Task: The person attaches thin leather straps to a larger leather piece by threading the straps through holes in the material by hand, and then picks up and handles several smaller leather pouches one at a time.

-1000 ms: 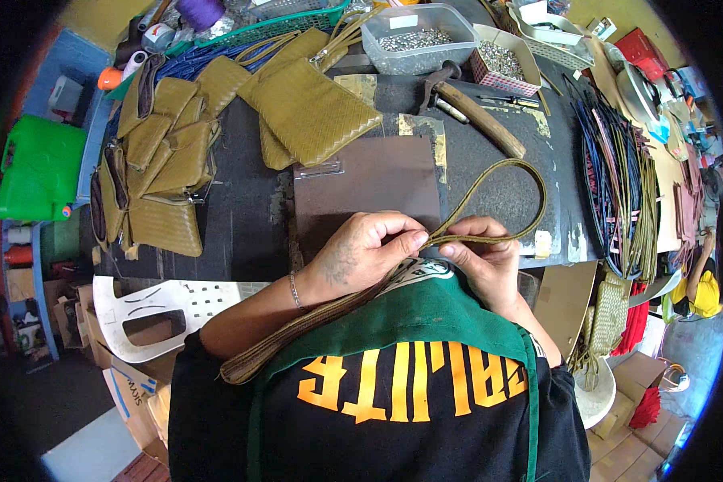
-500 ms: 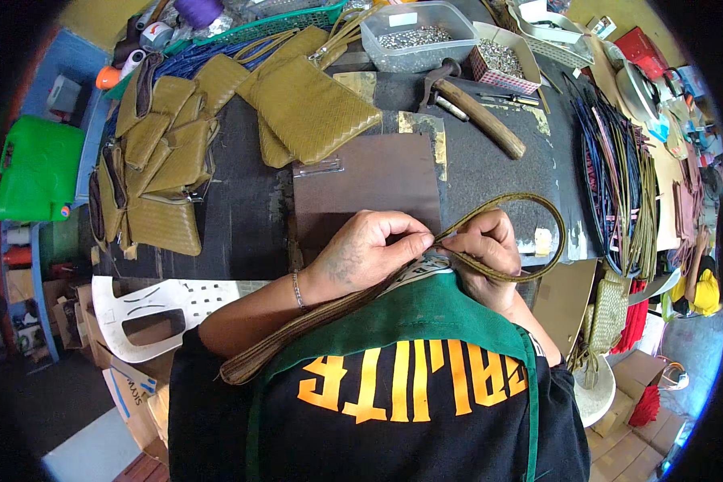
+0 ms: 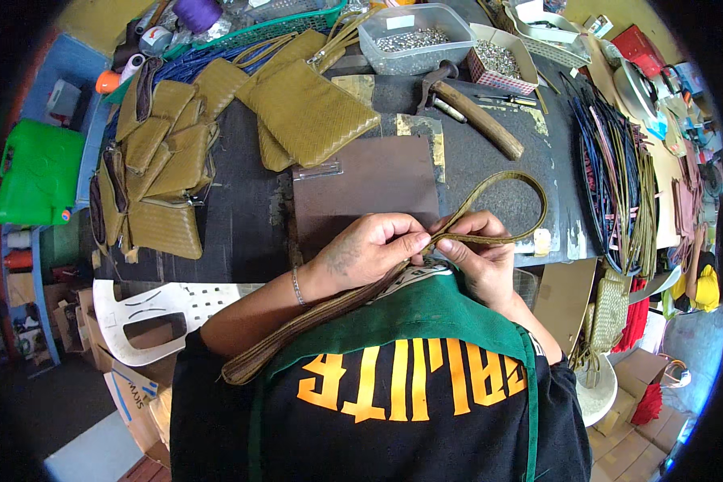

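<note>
In front of my chest, my left hand (image 3: 368,247) is closed, its thumb and forefinger pinching an olive strap (image 3: 544,205) where its two ends come together. My right hand (image 3: 484,259) also pinches the strap, just beside the left fingertips. To the right the strap rises in an open loop above that hand. A long brown and olive piece (image 3: 259,357), apparently a pouch seen edge-on, lies along my left forearm across the green apron (image 3: 426,309). How it joins the strap is hidden by my fingers. Beyond my hands lies a dark brown board (image 3: 369,193) with a small metal piece on it.
Olive woven pouches (image 3: 313,112) lie at the back, with more piled (image 3: 165,229) at the left. A hammer (image 3: 482,120) rests near a clear tub (image 3: 414,44) and a box (image 3: 502,60) of small metal parts. Bundled straps (image 3: 614,177) hang at the right edge.
The strap loop has shifted left and up a little and looks narrower. My right fingers have opened out somewhat, with the thumb now lying along the strap near the left fingertips.
</note>
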{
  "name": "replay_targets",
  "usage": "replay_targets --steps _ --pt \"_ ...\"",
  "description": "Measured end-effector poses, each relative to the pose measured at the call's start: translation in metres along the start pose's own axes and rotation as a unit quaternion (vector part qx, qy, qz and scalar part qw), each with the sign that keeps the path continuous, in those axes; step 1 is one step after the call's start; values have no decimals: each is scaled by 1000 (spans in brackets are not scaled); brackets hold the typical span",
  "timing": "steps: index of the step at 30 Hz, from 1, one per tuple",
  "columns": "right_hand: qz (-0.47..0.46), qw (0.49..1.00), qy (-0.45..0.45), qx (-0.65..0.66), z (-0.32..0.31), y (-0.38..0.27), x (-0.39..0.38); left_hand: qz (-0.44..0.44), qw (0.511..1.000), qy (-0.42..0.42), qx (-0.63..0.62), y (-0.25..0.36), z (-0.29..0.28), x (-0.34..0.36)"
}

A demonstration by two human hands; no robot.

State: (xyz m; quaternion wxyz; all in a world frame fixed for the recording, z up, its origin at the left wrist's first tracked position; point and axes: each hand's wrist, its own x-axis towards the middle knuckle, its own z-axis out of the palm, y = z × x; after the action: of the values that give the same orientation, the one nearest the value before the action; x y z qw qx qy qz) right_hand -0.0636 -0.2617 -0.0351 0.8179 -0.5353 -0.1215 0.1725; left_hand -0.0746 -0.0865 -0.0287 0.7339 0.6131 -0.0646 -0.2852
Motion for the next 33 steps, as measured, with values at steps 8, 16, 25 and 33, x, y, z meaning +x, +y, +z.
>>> replay_targets --steps 8,16,25,33 --pt "-50 998 -10 42 0 8 -2 169 878 25 447 23 5 -11" --pt "-12 989 -86 -123 -2 4 5 177 815 39 551 26 2 -10" --pt "-60 964 -50 -254 4 5 7 84 851 80 511 51 -7 -17" --pt "-2 968 -53 -245 -9 20 -1 193 904 16 381 -6 4 5"
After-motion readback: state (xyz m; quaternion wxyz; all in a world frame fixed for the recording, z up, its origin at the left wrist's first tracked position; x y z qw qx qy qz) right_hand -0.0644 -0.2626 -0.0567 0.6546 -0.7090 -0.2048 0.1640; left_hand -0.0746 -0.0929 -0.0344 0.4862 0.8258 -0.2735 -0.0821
